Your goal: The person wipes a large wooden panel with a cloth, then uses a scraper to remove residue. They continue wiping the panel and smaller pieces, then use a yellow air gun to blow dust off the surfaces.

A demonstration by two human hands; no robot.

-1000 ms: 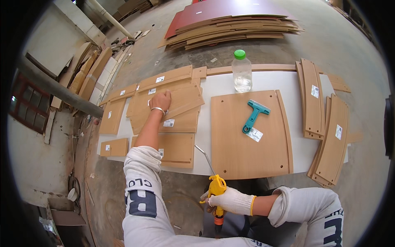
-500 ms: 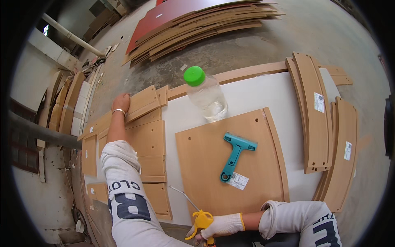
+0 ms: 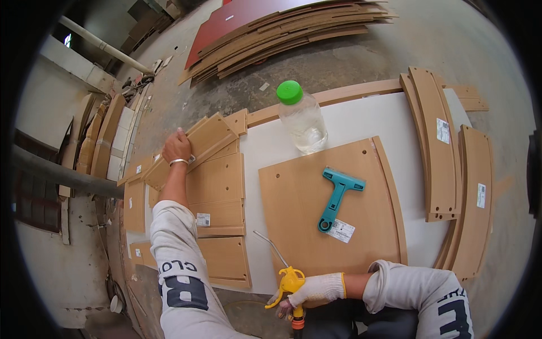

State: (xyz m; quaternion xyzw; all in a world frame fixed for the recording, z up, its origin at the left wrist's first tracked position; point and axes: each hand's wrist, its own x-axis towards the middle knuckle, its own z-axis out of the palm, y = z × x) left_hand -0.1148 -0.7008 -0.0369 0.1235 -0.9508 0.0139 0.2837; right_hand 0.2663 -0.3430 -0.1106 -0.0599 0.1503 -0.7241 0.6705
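My bare left hand (image 3: 177, 146), with a bracelet at its wrist, grips a narrow wooden board (image 3: 212, 138) at the far left of the work surface. That board is tilted up above other wood-coloured panels (image 3: 217, 181). In my gloved right hand (image 3: 307, 290), near the front edge, is a yellow air blow gun (image 3: 291, 281) with a thin metal nozzle pointing away to the left. Beyond it a large wood panel (image 3: 305, 198) lies flat, bearing a teal T-shaped scraper (image 3: 337, 198) and a white label (image 3: 342, 230). A clear bottle (image 3: 303, 124) with a green cap stands behind the panel.
Curved wooden boards (image 3: 437, 152) are stacked on the right of the white surface (image 3: 361, 121). A pile of reddish and brown sheets (image 3: 271, 42) lies on the floor beyond. Along the left, a grey pipe (image 3: 62, 174) runs past planks (image 3: 107, 135) leaning at the wall.
My left hand has raised and tilted the narrow board off the panels beneath. The right hand still holds the blow gun. The whole view has shifted slightly.
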